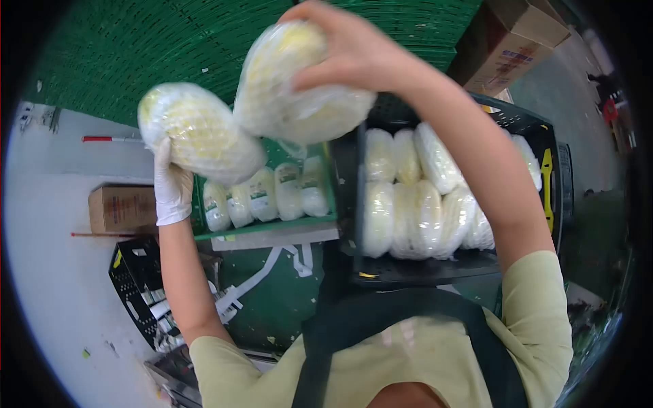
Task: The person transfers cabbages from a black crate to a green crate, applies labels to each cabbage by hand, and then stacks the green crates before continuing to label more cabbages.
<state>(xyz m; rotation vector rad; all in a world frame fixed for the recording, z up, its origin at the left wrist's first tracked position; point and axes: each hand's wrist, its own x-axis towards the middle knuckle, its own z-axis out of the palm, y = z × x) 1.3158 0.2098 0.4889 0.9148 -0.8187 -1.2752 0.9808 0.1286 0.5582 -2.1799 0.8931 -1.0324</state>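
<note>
My left hand (173, 182), in a white glove, grips the lower left side of a pale yellow vegetable wrapped in plastic and foam net (197, 129). My bare right hand (340, 51) is closed over the top of a second wrapped vegetable (299, 102), which touches or nearly touches the first. Both are raised above a green crate (269, 229), where several labelled wrapped vegetables (262, 194) stand in a row. Under my right forearm, a black crate (408, 273) holds several more wrapped vegetables (415, 211) in two rows.
Behind is a green perforated surface (170, 47). Cardboard boxes stand at the upper right (507, 51) and left (122, 209). A black basket (132, 289) with rolls lies at lower left, beside loose white strips (258, 275). A yellow tool (547, 187) rests at the black crate's right side.
</note>
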